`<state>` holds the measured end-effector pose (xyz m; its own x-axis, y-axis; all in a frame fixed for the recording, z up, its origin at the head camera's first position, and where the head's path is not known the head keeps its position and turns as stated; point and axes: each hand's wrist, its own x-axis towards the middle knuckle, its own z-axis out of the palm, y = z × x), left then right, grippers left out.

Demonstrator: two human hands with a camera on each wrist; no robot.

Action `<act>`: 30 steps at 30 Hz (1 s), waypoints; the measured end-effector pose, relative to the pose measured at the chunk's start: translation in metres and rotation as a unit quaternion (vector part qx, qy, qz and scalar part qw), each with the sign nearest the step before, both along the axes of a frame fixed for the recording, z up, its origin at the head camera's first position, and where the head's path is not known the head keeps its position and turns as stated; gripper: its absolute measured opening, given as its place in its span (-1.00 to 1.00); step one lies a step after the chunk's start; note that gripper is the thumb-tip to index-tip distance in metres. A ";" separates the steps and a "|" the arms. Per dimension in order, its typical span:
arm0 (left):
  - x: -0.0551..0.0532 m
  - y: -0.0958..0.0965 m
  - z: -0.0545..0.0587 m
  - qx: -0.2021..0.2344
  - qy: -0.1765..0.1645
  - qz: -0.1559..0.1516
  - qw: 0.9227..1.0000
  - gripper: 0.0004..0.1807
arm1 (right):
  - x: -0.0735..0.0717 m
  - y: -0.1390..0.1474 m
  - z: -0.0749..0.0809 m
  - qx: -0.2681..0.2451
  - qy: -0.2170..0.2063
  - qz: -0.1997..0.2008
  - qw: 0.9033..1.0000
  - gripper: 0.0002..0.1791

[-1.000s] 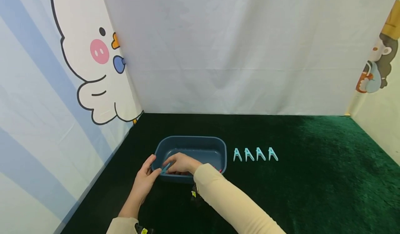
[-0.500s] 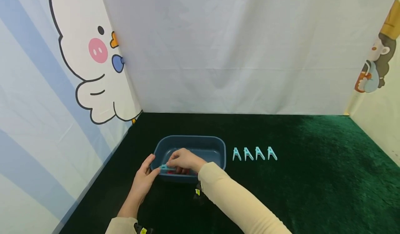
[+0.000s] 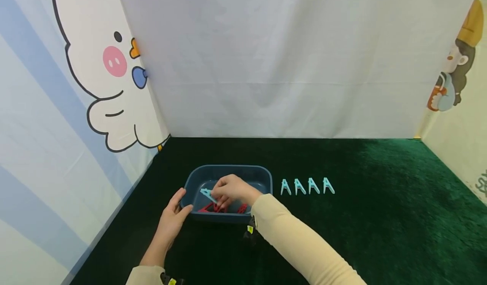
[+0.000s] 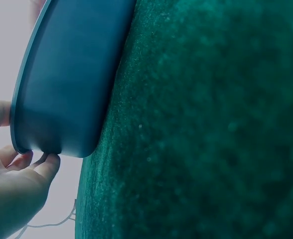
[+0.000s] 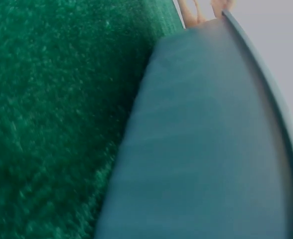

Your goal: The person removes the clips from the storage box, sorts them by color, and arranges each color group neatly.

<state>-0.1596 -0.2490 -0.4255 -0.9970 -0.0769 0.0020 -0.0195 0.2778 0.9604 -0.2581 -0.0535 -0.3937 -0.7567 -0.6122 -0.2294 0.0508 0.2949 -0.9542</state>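
Five blue clips [image 3: 208, 193], perhaps three red [image 3: 242, 209]

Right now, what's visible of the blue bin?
The blue bin is a rounded rectangular, open-topped tub, plastic-looking, with a thin rim. It sits upright on the green cloth, left of four light-blue clips. The left hand grips its left end. Red pieces lie inside; whether the right hand, holding another light-blue clip, touches it is unclear.

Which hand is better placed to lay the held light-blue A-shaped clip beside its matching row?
Right, probably: the right hand pinches the light-blue clip and is nearer the four matching clips; the left hand holds the left end of the dark-blue oblong basin.
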 end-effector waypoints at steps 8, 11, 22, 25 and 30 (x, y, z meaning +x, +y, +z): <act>-0.001 -0.001 -0.001 -0.004 -0.003 0.000 1.000 -0.41 | -0.001 0.014 0.008 -0.023 -0.009 0.001 1.000 -0.72; -0.001 0.000 0.000 -0.006 -0.001 0.002 1.000 -0.41 | -0.001 0.019 0.011 -0.035 -0.018 -0.005 0.999 -0.74; 0.001 0.001 0.001 -0.015 0.011 0.002 1.000 -0.41 | -0.006 0.044 0.014 -0.052 -0.010 -0.012 0.999 -0.76; 0.001 0.001 0.001 -0.015 0.011 0.002 1.000 -0.40 | -0.008 0.052 0.015 -0.058 -0.011 -0.011 0.998 -0.73; 0.002 0.001 0.002 -0.012 0.012 -0.001 1.000 -0.40 | -0.010 0.065 0.019 -0.062 -0.009 -0.009 0.998 -0.70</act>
